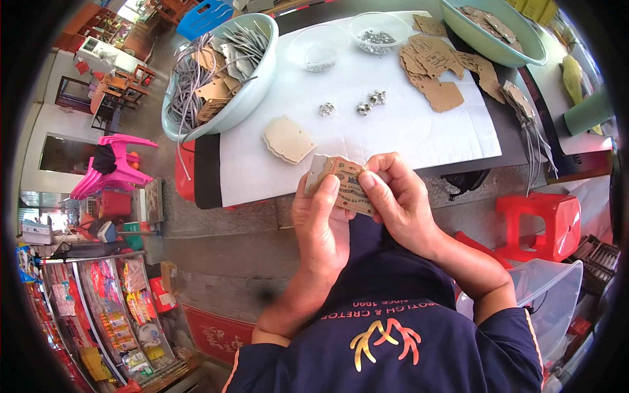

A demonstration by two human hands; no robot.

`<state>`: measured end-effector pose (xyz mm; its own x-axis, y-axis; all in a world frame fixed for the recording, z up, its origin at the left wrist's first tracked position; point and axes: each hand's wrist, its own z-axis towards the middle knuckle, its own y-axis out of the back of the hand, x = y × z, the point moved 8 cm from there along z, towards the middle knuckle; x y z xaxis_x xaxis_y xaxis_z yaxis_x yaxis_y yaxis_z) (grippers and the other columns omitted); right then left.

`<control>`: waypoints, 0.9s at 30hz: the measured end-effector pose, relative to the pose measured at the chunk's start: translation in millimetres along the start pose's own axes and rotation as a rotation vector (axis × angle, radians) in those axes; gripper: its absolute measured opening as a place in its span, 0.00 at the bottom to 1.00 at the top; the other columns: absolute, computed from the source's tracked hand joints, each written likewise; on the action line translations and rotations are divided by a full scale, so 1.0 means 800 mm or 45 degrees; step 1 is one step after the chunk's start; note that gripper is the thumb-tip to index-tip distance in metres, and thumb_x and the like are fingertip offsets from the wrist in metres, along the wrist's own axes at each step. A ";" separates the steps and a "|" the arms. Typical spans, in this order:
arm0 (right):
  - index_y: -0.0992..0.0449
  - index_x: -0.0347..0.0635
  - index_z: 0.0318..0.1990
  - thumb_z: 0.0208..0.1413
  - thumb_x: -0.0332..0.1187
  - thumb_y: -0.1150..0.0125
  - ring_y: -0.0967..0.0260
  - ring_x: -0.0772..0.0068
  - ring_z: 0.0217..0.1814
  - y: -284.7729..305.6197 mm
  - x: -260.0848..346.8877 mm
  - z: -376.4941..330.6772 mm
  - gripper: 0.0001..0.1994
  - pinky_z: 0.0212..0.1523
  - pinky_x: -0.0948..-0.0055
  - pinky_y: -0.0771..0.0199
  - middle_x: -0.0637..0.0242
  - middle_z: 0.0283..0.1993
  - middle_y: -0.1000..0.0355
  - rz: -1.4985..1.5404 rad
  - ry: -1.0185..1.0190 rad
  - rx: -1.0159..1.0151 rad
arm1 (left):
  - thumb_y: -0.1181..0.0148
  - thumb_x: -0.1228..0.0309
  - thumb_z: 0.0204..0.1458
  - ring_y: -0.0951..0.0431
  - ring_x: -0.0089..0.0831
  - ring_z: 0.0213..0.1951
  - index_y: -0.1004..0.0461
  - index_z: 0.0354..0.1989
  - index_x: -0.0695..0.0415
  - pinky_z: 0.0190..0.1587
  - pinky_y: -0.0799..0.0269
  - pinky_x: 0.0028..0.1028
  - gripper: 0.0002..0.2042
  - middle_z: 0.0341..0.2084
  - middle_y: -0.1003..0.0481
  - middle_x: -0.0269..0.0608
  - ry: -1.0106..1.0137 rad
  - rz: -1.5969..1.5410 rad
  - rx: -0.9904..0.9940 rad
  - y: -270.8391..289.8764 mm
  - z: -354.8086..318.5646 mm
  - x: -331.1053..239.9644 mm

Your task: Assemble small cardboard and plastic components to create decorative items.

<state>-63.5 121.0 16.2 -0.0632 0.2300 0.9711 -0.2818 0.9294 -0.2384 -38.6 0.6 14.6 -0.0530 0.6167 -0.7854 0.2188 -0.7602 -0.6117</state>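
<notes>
Just over the table's near edge, both my hands hold a small brown board tag (350, 186) with dark print, scalloped ends and small holes. My left hand (321, 219) grips its left side, thumb on top. With thumb and forefinger, my right hand (405, 203) pinches the upper right corner; any small piece between those fingertips is hidden. A pale stack of similar tags (288, 139) lies beyond my left hand. Farther off are small heaps of shiny metal pieces (371, 102), while a pile of brown printed tags (434, 59) sits at the back right.
A pale-green basin (263, 85) with grey cords and tags stands at the left. Clear bowls (318, 47) are at the back; another basin (534, 56) stands back right. Corded tags (521, 108) hang over the table's right side. A red stool (540, 226) stands right.
</notes>
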 end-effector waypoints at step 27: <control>0.22 0.39 0.34 0.52 0.31 0.43 0.27 0.55 0.37 -0.025 0.029 0.212 0.06 0.40 0.60 0.28 0.59 0.35 0.25 -1.654 0.602 0.695 | 0.44 0.73 0.57 0.26 0.15 0.34 0.31 0.53 0.61 0.28 0.34 0.17 0.15 0.38 0.22 0.35 0.072 -0.035 -0.104 0.071 0.028 0.004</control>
<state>-221.8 59.0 44.5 0.7869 -0.4861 0.3801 -0.2181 0.3571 0.9082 -47.9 -45.3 -24.7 -0.0056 0.6492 -0.7606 0.2973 -0.7251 -0.6212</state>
